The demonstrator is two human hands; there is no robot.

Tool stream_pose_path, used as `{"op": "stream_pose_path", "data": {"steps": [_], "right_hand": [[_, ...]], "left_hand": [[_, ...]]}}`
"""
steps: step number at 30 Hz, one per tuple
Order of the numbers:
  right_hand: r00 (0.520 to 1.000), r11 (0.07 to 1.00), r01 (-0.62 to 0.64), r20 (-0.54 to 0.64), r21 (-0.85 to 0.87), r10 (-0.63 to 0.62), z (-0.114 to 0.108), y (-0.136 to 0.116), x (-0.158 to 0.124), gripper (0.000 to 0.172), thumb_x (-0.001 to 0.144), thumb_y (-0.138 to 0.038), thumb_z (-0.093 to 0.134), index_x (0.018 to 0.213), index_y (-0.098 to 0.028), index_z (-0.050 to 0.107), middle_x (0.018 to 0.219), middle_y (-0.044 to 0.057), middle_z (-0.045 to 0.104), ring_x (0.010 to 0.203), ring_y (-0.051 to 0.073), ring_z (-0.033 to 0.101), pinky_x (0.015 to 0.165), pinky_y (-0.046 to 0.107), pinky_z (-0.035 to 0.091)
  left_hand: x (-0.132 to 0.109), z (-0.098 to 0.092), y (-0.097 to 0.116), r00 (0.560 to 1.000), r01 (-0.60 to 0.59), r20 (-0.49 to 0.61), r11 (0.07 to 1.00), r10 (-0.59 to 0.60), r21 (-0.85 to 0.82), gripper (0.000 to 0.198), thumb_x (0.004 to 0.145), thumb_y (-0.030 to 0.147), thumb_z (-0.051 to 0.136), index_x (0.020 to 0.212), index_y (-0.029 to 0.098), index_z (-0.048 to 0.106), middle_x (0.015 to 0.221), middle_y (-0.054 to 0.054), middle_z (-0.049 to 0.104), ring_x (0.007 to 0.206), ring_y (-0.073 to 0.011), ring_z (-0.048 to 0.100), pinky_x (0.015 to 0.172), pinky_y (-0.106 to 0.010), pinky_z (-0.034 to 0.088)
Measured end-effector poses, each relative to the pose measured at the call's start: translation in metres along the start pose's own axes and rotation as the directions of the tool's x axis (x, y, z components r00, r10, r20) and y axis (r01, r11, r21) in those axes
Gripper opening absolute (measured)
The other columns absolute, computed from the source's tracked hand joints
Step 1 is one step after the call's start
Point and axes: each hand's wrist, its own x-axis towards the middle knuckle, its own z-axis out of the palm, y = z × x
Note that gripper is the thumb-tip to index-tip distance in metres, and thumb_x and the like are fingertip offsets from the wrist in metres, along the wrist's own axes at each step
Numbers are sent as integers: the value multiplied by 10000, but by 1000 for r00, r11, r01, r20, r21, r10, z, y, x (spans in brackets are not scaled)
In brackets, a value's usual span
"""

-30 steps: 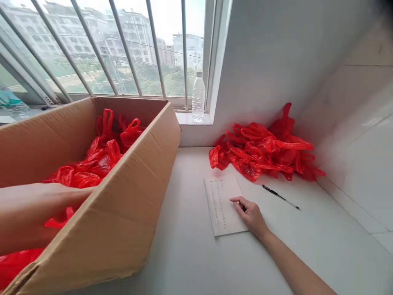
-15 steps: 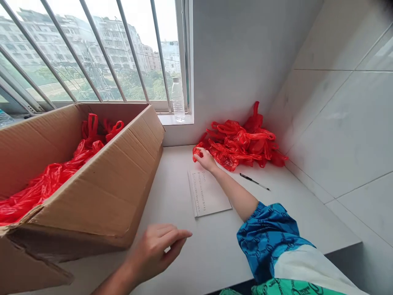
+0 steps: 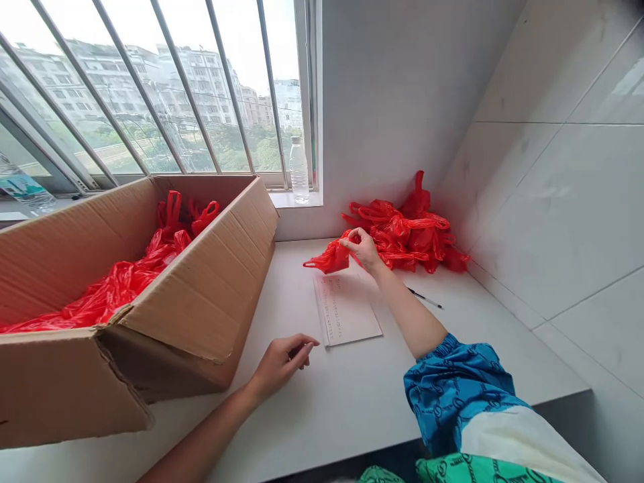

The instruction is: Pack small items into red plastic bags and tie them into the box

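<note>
With thumb and fingers pinched together, my right hand [image 3: 363, 249] grips a red plastic bag [image 3: 332, 256] at the left end of a heap. One loop of that bag points left, just above the top of a notebook [image 3: 352, 312]. Behind and right of the hand lies the heap of crumpled red plastic bags [image 3: 417, 231], against the wall. My left hand [image 3: 284, 362] hovers over the white counter, left of the notebook's lower corner; its fingers are loosely curled in towards the thumb and nothing shows in them.
A cardboard box [image 3: 201, 305] with more red plastic bags [image 3: 135, 275] inside stands on the left. Right of the notebook lies a black pen [image 3: 426, 298], partly behind my forearm. A clear bottle [image 3: 298, 173] stands on the windowsill; another bottle [image 3: 23, 188] lies tilted at far left.
My right hand has moved right and now pulls one red bag away from the heap's left end. My left hand has moved up and right, nearer the notebook. The view has shifted slightly.
</note>
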Motion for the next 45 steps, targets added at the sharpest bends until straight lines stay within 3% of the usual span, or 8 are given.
{"op": "stream_pose_path", "data": {"steps": [6,14,20,24,29,36,40,45], "right_hand": [[967,953,-3,241,-301,79,-40,8,-67,442,728,-457,756,1079,-237,603,1146,52,642,1074,227,594,989,422,462],[976,925,-122,126,-361,178,-82,19,-115,791,796,-518,700,1476,-294,364,1449,123,495,1362,282,457,1017,477,500],[972,960,-88,189,-266,141,-65,27,-121,775,781,-287,700,1480,-269,365,1378,90,594,1250,251,583,1080,442,456],[982,986,-95,152,-135,115,-71,21,-117,802,798,-289,667,1510,-265,297,1479,105,493,1202,229,616,1027,398,498],[940,913,-145,237,-381,248,-89,4,-122,784,765,-391,751,1465,-271,417,1469,104,493,1308,275,519,1078,442,441],[980,785,184,173,-591,-100,-62,-15,-133,458,906,-481,599,1313,-273,578,1333,85,577,1200,260,565,1062,431,428],[930,569,300,367,-766,4,-57,-7,-140,365,900,-391,619,1252,-302,650,1322,90,593,1293,300,485,1131,535,296],[944,534,311,322,-786,-76,-60,-10,-140,456,912,-515,574,1304,-286,613,1474,91,484,1397,307,391,1187,584,137]], "left_hand": [[30,-19,1,969,55,-235,992,-80,-111,381,939,491,501,1075,180,674,746,-16,636,646,-135,614,613,-244,505],[85,6,18,948,-81,-278,961,156,263,556,843,460,658,1356,286,533,1404,-84,511,1231,-261,534,957,-398,511],[112,24,4,943,-45,-324,993,78,109,233,887,340,538,1029,215,674,988,-47,705,926,-220,654,820,-345,533],[110,15,-8,919,-5,-394,1000,7,4,302,916,325,450,1131,177,602,1044,-65,700,931,-198,675,782,-303,551],[99,2,1,937,59,-340,996,-76,-61,474,821,238,531,1292,185,542,1276,-116,590,1062,-221,656,768,-300,569],[85,18,41,922,-212,-208,874,328,436,427,909,241,500,1331,280,549,1413,-69,508,1294,-267,494,1076,-446,430],[91,34,26,959,-209,-15,747,282,632,469,935,354,531,1397,280,499,1333,-84,606,1222,-291,559,1159,-571,274],[95,30,27,943,-141,-108,670,316,729,428,959,431,495,1333,234,557,1339,-123,605,1271,-308,533,1187,-581,190]]}}
